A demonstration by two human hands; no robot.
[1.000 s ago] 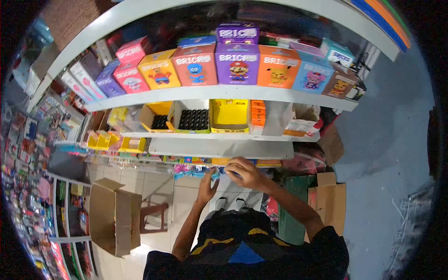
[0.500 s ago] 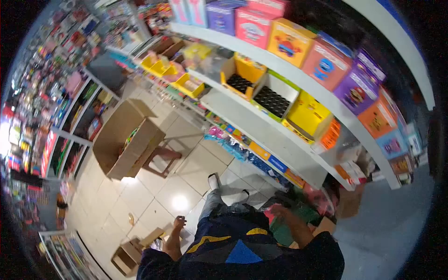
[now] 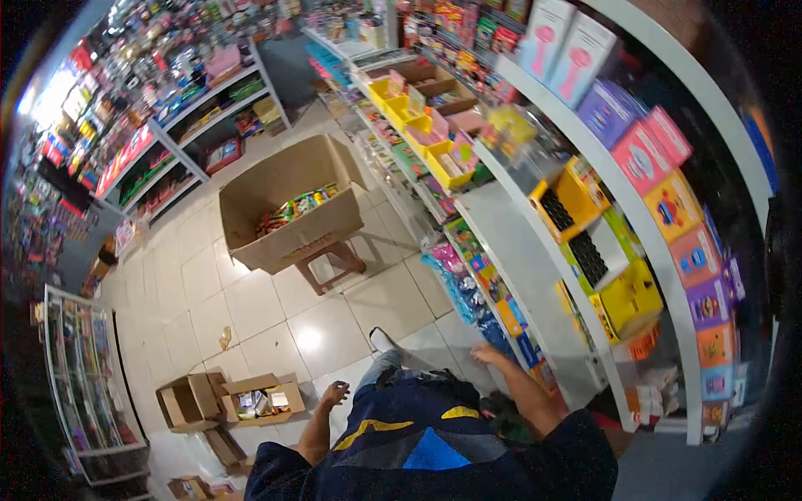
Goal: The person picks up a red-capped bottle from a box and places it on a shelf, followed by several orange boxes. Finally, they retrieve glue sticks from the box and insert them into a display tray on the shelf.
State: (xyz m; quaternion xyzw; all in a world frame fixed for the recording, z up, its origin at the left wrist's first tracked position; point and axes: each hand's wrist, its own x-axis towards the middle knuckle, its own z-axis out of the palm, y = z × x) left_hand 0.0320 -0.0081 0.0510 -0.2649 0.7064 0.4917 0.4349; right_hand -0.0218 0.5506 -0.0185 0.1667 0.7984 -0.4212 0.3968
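Packets: the flat, bright packets point(image 3: 489, 288) hanging along the bottom shelf edge sit just ahead of your right hand point(image 3: 484, 354), closest of all the goods to it; it does not touch them.
Handling: they look light, soft and crinkly, likely slippery in their wrap; pinch one near its top edge rather than squeezing the middle.
Right hand: low beside the shelf foot, fingers loosely spread, holding nothing.
Left hand: your left hand point(image 3: 336, 392) hangs open and empty at your side, above the floor tiles point(image 3: 326, 334).
Near the left hand: a small open carton point(image 3: 261, 400) of mixed items sits on the floor just beyond it.
Further from both hands: a large cardboard box point(image 3: 288, 213) with colourful goods rests on a stool point(image 3: 330, 263), well ahead of you.
Above the right hand: yellow trays point(image 3: 585, 196) and rows of brick boxes point(image 3: 672, 204) fill the shelves point(image 3: 535, 259).
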